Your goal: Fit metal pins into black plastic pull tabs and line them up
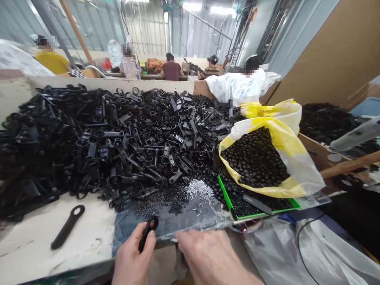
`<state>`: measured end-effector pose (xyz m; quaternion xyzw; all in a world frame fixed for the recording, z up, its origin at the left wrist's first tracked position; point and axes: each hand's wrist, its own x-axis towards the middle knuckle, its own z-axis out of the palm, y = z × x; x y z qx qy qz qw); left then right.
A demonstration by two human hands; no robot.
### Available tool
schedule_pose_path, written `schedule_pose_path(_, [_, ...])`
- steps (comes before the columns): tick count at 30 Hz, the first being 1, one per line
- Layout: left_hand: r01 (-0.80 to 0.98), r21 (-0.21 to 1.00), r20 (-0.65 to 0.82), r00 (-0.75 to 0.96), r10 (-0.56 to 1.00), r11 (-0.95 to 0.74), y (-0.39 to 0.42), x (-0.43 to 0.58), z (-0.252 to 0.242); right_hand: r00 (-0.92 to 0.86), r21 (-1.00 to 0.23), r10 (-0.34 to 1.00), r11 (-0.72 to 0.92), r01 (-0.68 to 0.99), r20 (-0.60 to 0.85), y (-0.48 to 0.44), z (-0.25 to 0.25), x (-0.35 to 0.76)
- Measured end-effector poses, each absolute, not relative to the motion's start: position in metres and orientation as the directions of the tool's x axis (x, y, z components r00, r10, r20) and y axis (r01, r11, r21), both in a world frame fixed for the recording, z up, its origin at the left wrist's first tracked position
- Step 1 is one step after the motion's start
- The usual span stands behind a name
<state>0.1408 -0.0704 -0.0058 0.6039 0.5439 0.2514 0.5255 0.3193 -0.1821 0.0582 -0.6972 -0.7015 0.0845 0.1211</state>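
My left hand [133, 255] is closed around a black plastic handle piece [149, 231], its ring end sticking up between thumb and fingers. Beside it, my right hand [209, 251] is closed at the table's front edge, fingertips turned inward. A small pale bit shows at those fingertips, too small to name. Just beyond the hands lie small silver pins [201, 190], with small black parts [169, 200] spread to their left. One separate black handle with a ring end [68, 227] rests on the pale tabletop at the left.
A large heap of black plastic parts [118, 138] covers the table's back. At right, a yellow-and-white bag [299, 170] full of black balls stands over a green tray [225, 194]. A grey blade-like tool [257, 204] lies in the tray. Several people sit working farther back.
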Motion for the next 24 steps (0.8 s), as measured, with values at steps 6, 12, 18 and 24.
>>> schedule_pose_path(6, [-0.09, 0.771, -0.55, 0.404, 0.731, 0.63, -0.06, 0.143, 0.023, 0.235, -0.441, 0.942, -0.111, 0.891, 0.238, -0.123, 0.062, 0.378])
schedule_pose_path(12, [-0.204, 0.725, -0.554, 0.394, 0.733, 0.657, -0.068, 0.147, 0.04, 0.226, -0.468, 0.93, -0.068, 0.881, 0.291, -0.078, 0.041, 0.383])
schedule_pose_path(18, [-0.244, 0.69, -0.529, 0.472, 0.705, 0.681, -0.069, 0.129, 0.038, 0.424, -0.533, 0.86, -0.226, 0.816, 0.283, -0.097, 0.041, 0.427])
schedule_pose_path(24, [-0.15, 0.795, -0.456, 0.494, 0.741, 0.588, -0.052, 0.128, 0.005, 0.516, -0.44, 0.817, -0.376, 0.816, 0.259, -0.102, 0.063, 0.463])
